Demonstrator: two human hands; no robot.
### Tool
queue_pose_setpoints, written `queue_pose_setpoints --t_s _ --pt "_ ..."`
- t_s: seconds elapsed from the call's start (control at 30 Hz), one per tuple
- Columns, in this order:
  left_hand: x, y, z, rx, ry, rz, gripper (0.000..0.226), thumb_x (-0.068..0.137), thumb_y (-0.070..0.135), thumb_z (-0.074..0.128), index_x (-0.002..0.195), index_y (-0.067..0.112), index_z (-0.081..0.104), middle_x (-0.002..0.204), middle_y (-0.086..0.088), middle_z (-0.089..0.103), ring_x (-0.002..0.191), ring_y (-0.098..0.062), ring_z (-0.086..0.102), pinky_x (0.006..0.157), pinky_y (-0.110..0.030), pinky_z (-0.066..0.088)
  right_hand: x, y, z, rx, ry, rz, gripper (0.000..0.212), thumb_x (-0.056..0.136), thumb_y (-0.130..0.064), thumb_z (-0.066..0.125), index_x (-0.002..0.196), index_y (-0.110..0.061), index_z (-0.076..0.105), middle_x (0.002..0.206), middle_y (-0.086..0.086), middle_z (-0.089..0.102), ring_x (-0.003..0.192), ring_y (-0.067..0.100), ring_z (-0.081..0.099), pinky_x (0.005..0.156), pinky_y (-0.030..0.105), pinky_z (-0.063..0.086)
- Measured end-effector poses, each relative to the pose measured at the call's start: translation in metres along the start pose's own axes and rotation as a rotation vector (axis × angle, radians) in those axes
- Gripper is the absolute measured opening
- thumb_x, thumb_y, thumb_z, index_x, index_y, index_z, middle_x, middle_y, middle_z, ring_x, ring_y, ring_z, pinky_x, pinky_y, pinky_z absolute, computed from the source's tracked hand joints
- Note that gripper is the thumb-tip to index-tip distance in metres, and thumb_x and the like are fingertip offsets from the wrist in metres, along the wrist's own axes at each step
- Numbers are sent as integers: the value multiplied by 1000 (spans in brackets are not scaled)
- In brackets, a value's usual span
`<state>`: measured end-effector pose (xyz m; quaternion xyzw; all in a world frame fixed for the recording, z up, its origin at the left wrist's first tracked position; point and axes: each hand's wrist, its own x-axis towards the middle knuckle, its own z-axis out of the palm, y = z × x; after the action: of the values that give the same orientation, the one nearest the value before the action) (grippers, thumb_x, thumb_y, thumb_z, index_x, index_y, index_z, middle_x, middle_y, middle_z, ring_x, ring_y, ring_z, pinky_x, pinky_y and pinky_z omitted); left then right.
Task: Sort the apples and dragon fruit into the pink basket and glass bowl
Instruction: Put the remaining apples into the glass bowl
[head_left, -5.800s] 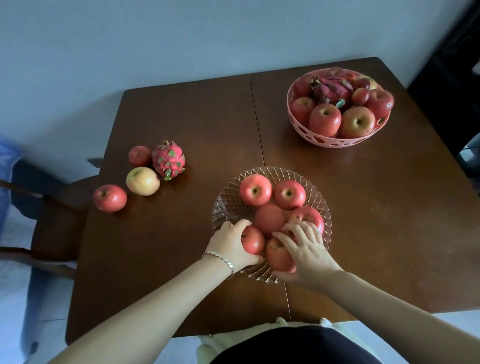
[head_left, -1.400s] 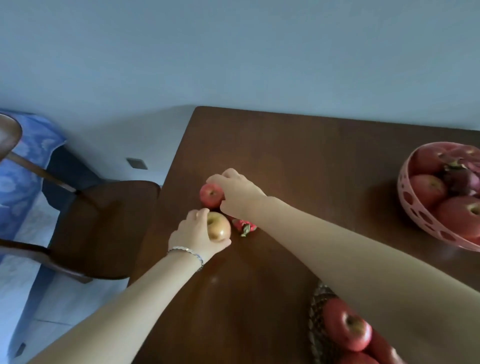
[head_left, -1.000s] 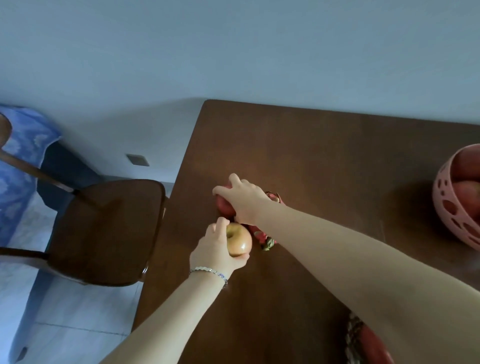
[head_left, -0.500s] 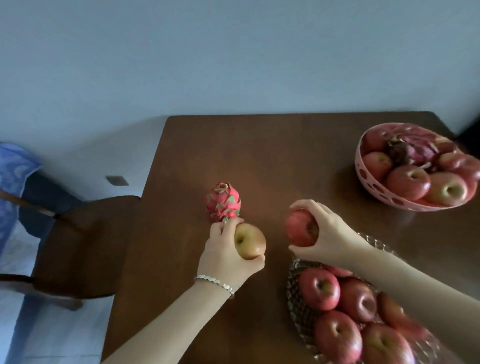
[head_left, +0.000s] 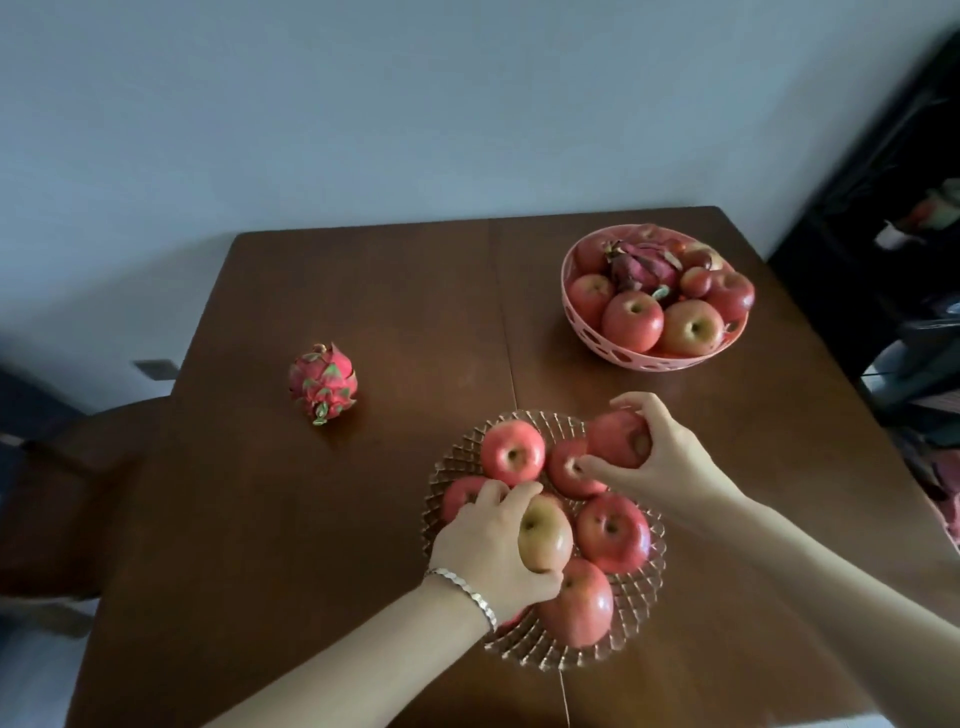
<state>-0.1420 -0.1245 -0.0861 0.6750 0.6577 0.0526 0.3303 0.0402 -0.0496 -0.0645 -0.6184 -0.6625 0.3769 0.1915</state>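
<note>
The yellow apple (head_left: 545, 535) in the left hand (head_left: 488, 545) and red apple (head_left: 613, 441) in the right hand (head_left: 670, 457) are smooth, glossy-skinned. Under both grips the bowl (head_left: 545, 649) is ridged clear glass; beyond, polished wooden table (head_left: 363, 291), matt plastic basket (head_left: 587, 332).

Both hands are over the bowl (head_left: 457, 460) on the worktop (head_left: 291, 519): the left hand (head_left: 483, 545) with the near apple (head_left: 546, 535), the right hand (head_left: 667, 460) with the far apple (head_left: 615, 439) at the back rim. The dragon fruit (head_left: 323, 383) lies behind and left of the left hand, and the basket (head_left: 639, 359) stands behind the right hand.
</note>
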Motion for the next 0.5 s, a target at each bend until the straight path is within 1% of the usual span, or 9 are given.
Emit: queue_pose_setpoints --t_s 0.07,0.13,0.23,0.33,0.4,0.47,0.5 --pt "2 4 6 -24 16 -26 85 69 47 68 140 37 23 135 10 38 122 -17 46 94 -33 47 3 6 1 3 -22 -7 62 64 -38 81 111 -32 42 99 -8 55 90 13 59 81 26 48" --pt "2 9 10 -85 30 -53 86 68 43 71 139 32 24 136 10 39 123 -16 44 97 -33 46 9 11 7 5 -43 -42 60 63 -38 81 110 -30 45 101 -8 55 93 12 57 81 24 46" --pt "-4 11 13 -155 81 -58 81 67 37 75 135 28 31 134 11 40 123 -14 43 100 -27 42 19 8 25 -17 -120 -153 62 64 -37 81 118 -30 50 112 -3 50 102 11 50 87 17 40" --pt "-11 10 16 -205 136 -60 77 65 34 77 130 28 35 130 12 40 121 -9 45 98 -20 41 25 2 45 -52 -245 -234 68 70 -39 77 130 -32 45 125 -1 44 113 14 47 98 22 39" --pt "-16 8 16 -237 167 -69 77 65 34 77 129 29 35 128 13 39 117 -6 44 96 -16 39 28 2 53 -71 -279 -258 67 76 -41 72 134 -31 40 132 0 41 122 17 41 104 26 34" --pt "-19 7 17 -257 193 -87 77 65 34 78 128 30 35 123 13 39 108 -2 40 90 -12 35 29 3 58 -110 -319 -287 57 86 -41 59 138 -32 37 138 -1 37 128 20 32 109 31 27" --pt "-20 7 17 -264 200 -97 76 65 34 78 128 30 35 119 14 39 104 0 39 87 -10 33 28 4 60 -123 -346 -285 49 92 -39 51 138 -32 36 140 -2 34 129 21 28 110 32 23"
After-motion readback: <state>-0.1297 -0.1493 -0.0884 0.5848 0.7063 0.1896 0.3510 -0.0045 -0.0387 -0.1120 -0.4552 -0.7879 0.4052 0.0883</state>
